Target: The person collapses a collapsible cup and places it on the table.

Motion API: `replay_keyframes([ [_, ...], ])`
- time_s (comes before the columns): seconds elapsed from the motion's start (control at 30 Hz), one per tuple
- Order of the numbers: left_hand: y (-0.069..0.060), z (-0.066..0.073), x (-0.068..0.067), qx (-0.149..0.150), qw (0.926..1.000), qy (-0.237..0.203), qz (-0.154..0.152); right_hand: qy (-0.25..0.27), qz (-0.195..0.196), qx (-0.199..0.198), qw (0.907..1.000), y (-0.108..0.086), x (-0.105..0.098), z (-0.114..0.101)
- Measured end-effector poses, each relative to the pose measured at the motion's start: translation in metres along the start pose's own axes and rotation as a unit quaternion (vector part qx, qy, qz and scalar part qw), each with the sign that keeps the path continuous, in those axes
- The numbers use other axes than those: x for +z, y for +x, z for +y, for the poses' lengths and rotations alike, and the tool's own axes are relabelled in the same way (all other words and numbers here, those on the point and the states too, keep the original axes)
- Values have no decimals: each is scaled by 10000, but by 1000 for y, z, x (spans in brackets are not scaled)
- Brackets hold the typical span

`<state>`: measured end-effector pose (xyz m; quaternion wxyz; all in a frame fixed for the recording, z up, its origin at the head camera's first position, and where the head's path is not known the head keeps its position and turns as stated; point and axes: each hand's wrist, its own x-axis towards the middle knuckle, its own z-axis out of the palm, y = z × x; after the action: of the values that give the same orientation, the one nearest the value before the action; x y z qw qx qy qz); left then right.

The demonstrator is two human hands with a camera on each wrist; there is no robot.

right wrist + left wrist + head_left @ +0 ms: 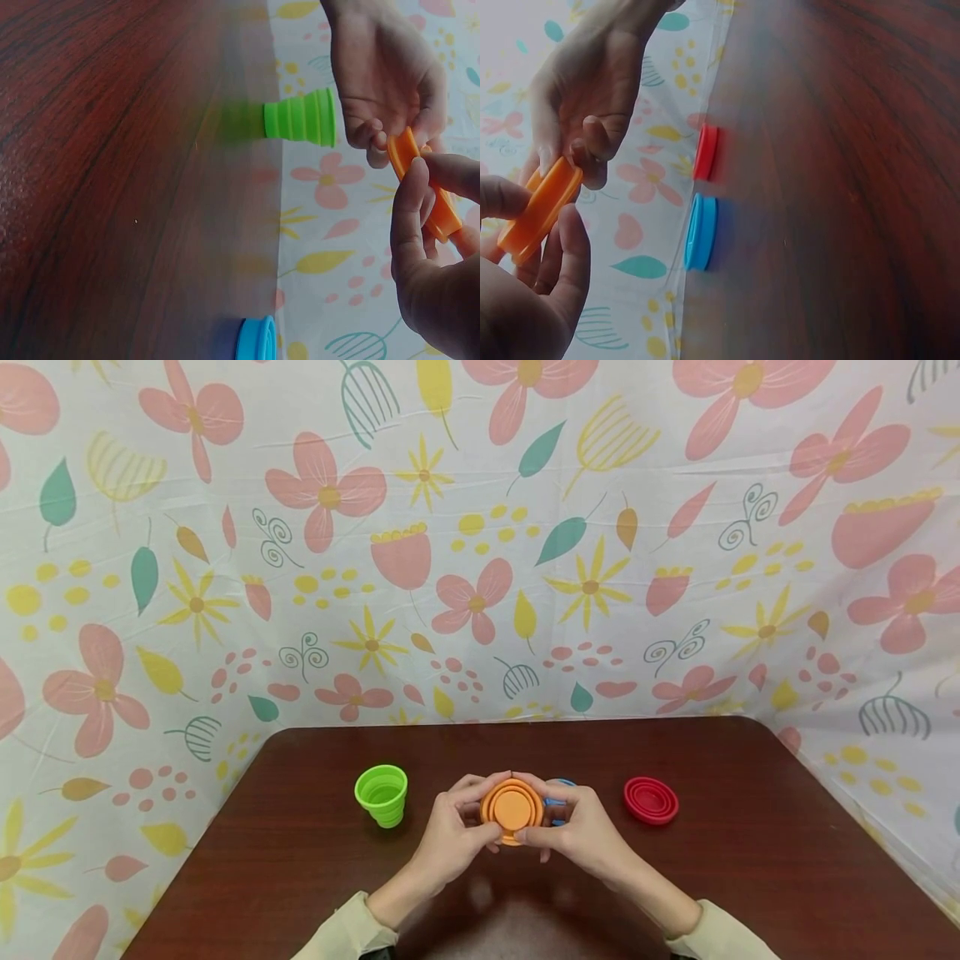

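Note:
An orange collapsible cup [512, 809], folded flat into rings, is held up above the table between both hands. My left hand [454, 827] pinches its left rim, thumb in front and fingers behind. From the other side my right hand [582, 827] grips the right rim in the same way. Seen edge-on in the left wrist view, the orange cup [541, 210] is a thin disc. Behind the right hand a blue collapsed cup [701, 232] is partly hidden in the head view; it rests on the table.
On the dark wooden table [315, 860], a green collapsible cup [382, 795] stands expanded at the left. A red collapsed cup [651, 800] lies flat at the right. A flower-patterned cloth [480, 668] hangs behind the table and along its sides.

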<state>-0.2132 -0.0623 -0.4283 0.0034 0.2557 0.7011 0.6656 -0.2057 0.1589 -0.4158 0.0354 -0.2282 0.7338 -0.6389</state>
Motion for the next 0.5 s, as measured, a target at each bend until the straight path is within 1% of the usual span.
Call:
replay_keyframes([
  [0.1, 0, 1, -2, 1, 9999, -29, -113, -22, -71, 7, 10000, 0, -1, 0],
  [0.37, -2, 1, -9, 83, 9964, -344, -769, 167, -301, -108, 9993, -3, -7, 1],
  [0.5, -2, -1, -10, 85, 9949, -471, -883, 180, -378, -197, 9989, -3, -9, 2],
])
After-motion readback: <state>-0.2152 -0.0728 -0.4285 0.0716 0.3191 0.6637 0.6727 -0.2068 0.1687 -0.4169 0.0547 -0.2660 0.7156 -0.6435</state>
